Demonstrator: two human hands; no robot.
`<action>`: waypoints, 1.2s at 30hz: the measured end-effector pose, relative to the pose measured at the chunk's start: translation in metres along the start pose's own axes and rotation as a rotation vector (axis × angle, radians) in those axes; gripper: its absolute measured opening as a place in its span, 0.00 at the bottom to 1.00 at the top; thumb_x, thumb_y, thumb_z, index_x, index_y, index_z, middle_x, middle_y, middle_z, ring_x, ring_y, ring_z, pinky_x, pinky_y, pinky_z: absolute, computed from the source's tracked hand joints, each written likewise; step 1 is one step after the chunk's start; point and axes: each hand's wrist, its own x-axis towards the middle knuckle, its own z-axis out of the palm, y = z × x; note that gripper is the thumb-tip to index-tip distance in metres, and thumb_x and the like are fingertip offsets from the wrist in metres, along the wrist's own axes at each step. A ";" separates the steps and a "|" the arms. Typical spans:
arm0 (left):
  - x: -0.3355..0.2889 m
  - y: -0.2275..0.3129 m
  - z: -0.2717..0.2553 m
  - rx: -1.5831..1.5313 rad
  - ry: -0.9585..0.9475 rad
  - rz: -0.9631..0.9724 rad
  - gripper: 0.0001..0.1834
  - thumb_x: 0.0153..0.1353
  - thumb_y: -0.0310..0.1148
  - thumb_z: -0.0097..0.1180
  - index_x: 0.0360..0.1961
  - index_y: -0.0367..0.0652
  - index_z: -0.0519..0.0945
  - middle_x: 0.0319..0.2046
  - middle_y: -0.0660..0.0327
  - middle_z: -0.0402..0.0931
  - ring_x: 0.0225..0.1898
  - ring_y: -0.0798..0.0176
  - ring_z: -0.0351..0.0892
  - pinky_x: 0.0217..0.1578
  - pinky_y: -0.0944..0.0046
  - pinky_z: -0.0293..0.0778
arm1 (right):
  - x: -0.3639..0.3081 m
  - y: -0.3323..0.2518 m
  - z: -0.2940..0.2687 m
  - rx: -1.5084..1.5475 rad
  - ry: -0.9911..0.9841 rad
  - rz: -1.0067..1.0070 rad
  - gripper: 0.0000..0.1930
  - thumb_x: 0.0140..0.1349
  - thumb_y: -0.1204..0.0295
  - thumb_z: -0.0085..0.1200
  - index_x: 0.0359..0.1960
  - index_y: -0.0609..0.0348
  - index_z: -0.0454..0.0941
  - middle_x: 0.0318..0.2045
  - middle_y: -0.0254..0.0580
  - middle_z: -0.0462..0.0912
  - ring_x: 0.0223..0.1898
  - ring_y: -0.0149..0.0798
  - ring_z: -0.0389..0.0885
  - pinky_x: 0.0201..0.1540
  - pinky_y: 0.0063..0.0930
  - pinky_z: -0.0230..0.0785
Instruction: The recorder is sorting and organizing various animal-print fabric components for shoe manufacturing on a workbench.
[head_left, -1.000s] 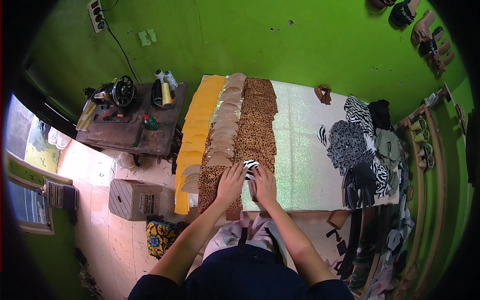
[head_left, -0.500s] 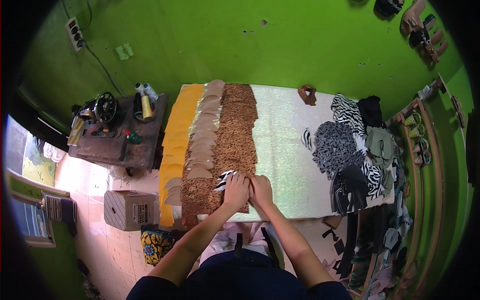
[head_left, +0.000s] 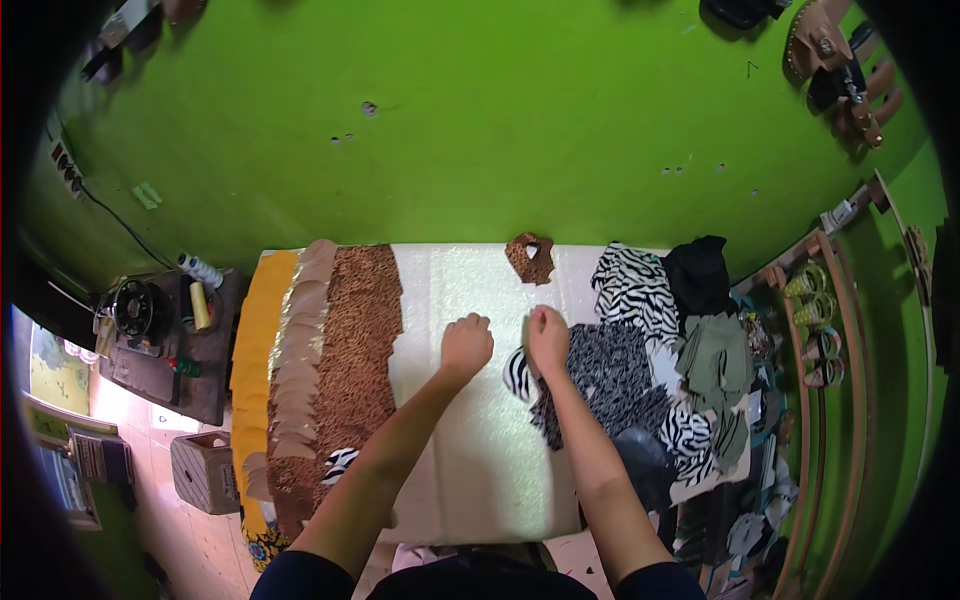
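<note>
Over the pale, shiny tabletop (head_left: 450, 270) my left hand (head_left: 467, 346) is held with its fingers curled in. Whatever it might hold is hidden. My right hand (head_left: 547, 338) is also closed, just above a small zebra-print piece (head_left: 518, 376) and at the left edge of a grey-and-black patterned pile (head_left: 607, 360); I cannot make out anything in its fingers. A brown leopard-print cut piece (head_left: 528, 259) with a hole lies behind my hands. Another black-and-white piece (head_left: 339, 466) rests on the leopard-print pieces (head_left: 362, 310), partly behind my left forearm.
Overlapping beige pieces (head_left: 300, 345) and yellow pieces (head_left: 257, 350) line the table's left side. Zebra-print cloth (head_left: 635, 290), black cloth (head_left: 698, 275) and olive cloth (head_left: 717, 355) heap at the right. A sewing machine (head_left: 135, 310) stands left; a wooden shoe rack (head_left: 850, 370) stands right.
Both hands have left the near end of the leopard-print row and moved up and across the table. They are now apart, the right one farther right. The view has shifted too.
</note>
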 end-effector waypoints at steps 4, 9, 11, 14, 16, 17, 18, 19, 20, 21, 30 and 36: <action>0.059 0.001 0.016 -0.015 -0.045 -0.100 0.12 0.51 0.33 0.50 0.36 0.41 0.75 0.34 0.53 0.74 0.34 0.51 0.75 0.36 0.54 0.71 | 0.076 0.036 0.018 -0.017 0.060 0.081 0.22 0.55 0.61 0.52 0.43 0.69 0.72 0.39 0.54 0.75 0.44 0.50 0.72 0.49 0.36 0.62; 0.089 0.006 0.028 -0.095 0.023 -0.109 0.11 0.52 0.32 0.50 0.36 0.41 0.75 0.34 0.53 0.73 0.34 0.50 0.75 0.35 0.54 0.71 | 0.134 0.062 0.042 -0.031 0.049 0.150 0.24 0.52 0.59 0.56 0.43 0.67 0.72 0.43 0.52 0.73 0.47 0.49 0.69 0.51 0.37 0.61; 0.092 0.009 0.028 -0.141 0.042 -0.100 0.10 0.52 0.32 0.50 0.35 0.41 0.75 0.34 0.53 0.73 0.34 0.50 0.74 0.35 0.54 0.71 | 0.143 0.072 0.039 0.141 -0.152 0.141 0.17 0.52 0.62 0.57 0.37 0.64 0.75 0.38 0.48 0.77 0.44 0.44 0.73 0.48 0.34 0.64; 0.094 0.008 0.024 -0.307 0.166 -0.136 0.13 0.51 0.27 0.50 0.40 0.39 0.72 0.35 0.51 0.72 0.37 0.47 0.73 0.38 0.54 0.70 | 0.137 0.064 0.037 0.471 -0.404 0.181 0.10 0.52 0.68 0.57 0.30 0.63 0.76 0.27 0.40 0.78 0.33 0.35 0.75 0.40 0.25 0.66; 0.090 0.001 0.014 -0.401 0.188 -0.128 0.15 0.51 0.26 0.51 0.42 0.37 0.70 0.37 0.50 0.70 0.39 0.48 0.72 0.40 0.56 0.70 | 0.125 0.033 0.020 0.564 -0.693 0.172 0.08 0.53 0.70 0.56 0.30 0.62 0.75 0.25 0.34 0.76 0.29 0.29 0.73 0.37 0.19 0.65; 0.088 -0.001 0.008 -0.505 0.205 -0.105 0.17 0.50 0.25 0.51 0.43 0.36 0.68 0.39 0.49 0.68 0.41 0.48 0.71 0.42 0.57 0.69 | 0.120 0.023 0.010 0.566 -0.691 0.166 0.08 0.53 0.70 0.56 0.30 0.62 0.75 0.25 0.34 0.76 0.29 0.29 0.73 0.37 0.19 0.65; 0.085 -0.006 0.006 -0.499 0.216 -0.048 0.22 0.48 0.23 0.53 0.46 0.33 0.66 0.42 0.49 0.66 0.44 0.50 0.69 0.47 0.60 0.66 | 0.114 0.013 0.001 0.591 -0.835 0.163 0.06 0.54 0.72 0.55 0.30 0.61 0.74 0.24 0.31 0.74 0.27 0.25 0.70 0.33 0.17 0.63; 0.082 -0.002 0.001 -0.505 0.214 -0.037 0.22 0.48 0.23 0.53 0.46 0.33 0.66 0.42 0.49 0.66 0.44 0.50 0.69 0.47 0.60 0.66 | 0.108 0.012 -0.008 0.607 -0.967 0.169 0.04 0.55 0.74 0.53 0.31 0.59 0.73 0.24 0.28 0.72 0.26 0.21 0.68 0.29 0.16 0.62; 0.078 0.001 -0.005 -0.577 0.145 0.001 0.24 0.47 0.23 0.53 0.48 0.34 0.65 0.43 0.49 0.66 0.46 0.52 0.68 0.49 0.60 0.65 | 0.104 0.014 -0.015 0.644 -1.080 0.175 0.06 0.55 0.76 0.50 0.35 0.59 0.73 0.27 0.26 0.73 0.28 0.20 0.67 0.31 0.14 0.61; 0.072 0.005 -0.012 -0.647 0.076 0.037 0.26 0.46 0.23 0.54 0.49 0.34 0.64 0.43 0.50 0.65 0.47 0.53 0.68 0.50 0.61 0.63 | 0.096 0.013 -0.020 0.643 -1.073 0.173 0.06 0.55 0.76 0.50 0.35 0.59 0.73 0.27 0.26 0.73 0.28 0.20 0.67 0.31 0.14 0.61; -0.009 0.003 -0.029 -0.711 -0.072 -0.127 0.24 0.52 0.32 0.56 0.50 0.36 0.68 0.38 0.52 0.73 0.39 0.59 0.74 0.43 0.64 0.69 | 0.040 -0.010 -0.051 0.551 -1.101 0.109 0.07 0.49 0.73 0.49 0.31 0.59 0.72 0.24 0.25 0.70 0.27 0.21 0.66 0.30 0.15 0.60; -0.040 0.014 -0.070 -0.629 -0.152 -0.151 0.23 0.52 0.33 0.56 0.50 0.36 0.68 0.41 0.50 0.71 0.40 0.56 0.73 0.44 0.63 0.69 | 0.010 -0.056 -0.080 -0.016 -0.344 -0.126 0.08 0.53 0.70 0.50 0.30 0.61 0.73 0.25 0.45 0.77 0.27 0.44 0.76 0.32 0.31 0.68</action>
